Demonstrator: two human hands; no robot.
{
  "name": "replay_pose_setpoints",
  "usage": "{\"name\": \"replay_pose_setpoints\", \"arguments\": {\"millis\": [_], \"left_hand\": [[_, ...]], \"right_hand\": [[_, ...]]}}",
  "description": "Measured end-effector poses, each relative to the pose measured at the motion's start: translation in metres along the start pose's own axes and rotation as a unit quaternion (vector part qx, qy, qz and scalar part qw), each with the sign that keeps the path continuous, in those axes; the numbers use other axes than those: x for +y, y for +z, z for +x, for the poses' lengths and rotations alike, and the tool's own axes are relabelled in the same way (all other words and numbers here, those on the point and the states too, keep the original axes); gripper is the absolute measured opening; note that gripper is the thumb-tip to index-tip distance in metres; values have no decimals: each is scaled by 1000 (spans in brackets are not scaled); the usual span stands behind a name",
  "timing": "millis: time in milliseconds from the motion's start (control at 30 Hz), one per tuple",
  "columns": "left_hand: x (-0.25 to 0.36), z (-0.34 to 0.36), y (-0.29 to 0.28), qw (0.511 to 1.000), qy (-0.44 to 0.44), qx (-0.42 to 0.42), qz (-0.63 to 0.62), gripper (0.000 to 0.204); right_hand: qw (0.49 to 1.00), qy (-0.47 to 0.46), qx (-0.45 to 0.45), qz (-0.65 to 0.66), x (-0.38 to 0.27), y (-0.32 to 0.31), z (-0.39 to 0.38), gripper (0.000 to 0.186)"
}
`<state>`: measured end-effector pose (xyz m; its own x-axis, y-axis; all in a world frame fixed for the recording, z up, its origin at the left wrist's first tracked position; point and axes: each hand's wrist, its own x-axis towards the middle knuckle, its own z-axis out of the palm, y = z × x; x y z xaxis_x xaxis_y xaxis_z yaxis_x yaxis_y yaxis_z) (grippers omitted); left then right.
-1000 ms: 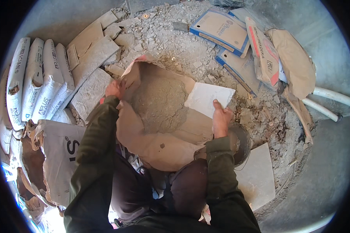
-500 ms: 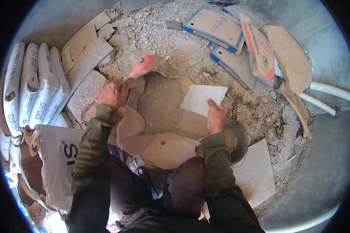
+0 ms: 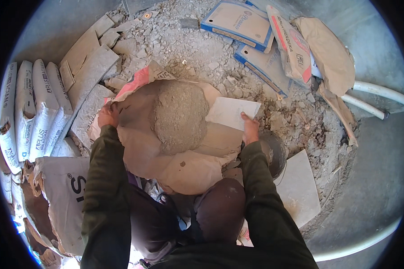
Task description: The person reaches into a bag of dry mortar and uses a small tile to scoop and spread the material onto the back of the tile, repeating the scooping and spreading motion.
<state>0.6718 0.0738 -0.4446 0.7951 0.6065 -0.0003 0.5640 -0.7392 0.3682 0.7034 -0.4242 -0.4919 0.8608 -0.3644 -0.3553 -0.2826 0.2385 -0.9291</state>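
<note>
An opened brown paper sack lies spread in front of my knees, its far edge showing a red and white printed outside. On it rests a heap of grey cement-like powder. My left hand is closed on the sack's left edge, pulling it outward; the fingertips are partly hidden. In my right hand is a flat white tile piece, pinched at its right end with the thumb on top. The tile piece hovers over or rests on the sack's right side; I cannot tell which.
A dark bucket stands by my right forearm, with a large pale tile beside it. Full bags lean at the left near broken slabs. Rubble surrounds blue-edged boxes, a cement bag and white pipes.
My left hand has moved left and down with the sack's edge, spreading the sack wider and uncovering more of the powder heap. My right hand still holds the tile piece in nearly the same place.
</note>
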Motion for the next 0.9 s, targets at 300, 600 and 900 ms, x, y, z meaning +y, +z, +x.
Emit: {"name": "replay_pose_setpoints", "arguments": {"millis": [300,600,900], "left_hand": [[74,-30,-19,960,243,134,30,52],[125,23,11,900,324,-22,290,65],[98,49,107,866,327,-19,379,76]], "right_hand": [[975,176,-123,56,116,54,-23,37],[944,228,-148,187,112,72,-52,36],[957,172,-89,217,52,3,-76,36]]}}
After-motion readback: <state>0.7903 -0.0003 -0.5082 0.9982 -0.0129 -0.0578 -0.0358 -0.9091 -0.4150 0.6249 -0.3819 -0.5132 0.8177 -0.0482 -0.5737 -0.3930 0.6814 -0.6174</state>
